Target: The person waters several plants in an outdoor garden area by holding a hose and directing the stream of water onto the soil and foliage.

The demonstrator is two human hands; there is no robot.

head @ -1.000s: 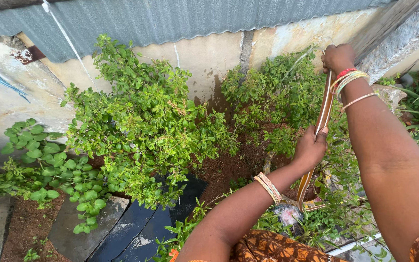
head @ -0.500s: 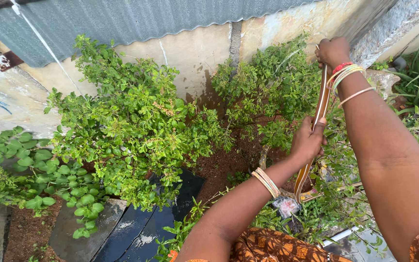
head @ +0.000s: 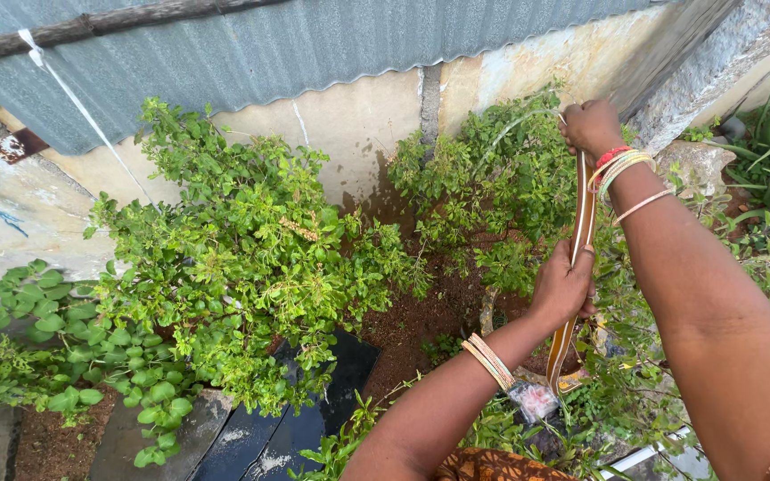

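Strap [head: 584,227] now higher in both hands

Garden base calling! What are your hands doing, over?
Right hand grips the top of a long flat tan strap. Left hand closed on it lower down. Leafy green bushes crowd the strap.
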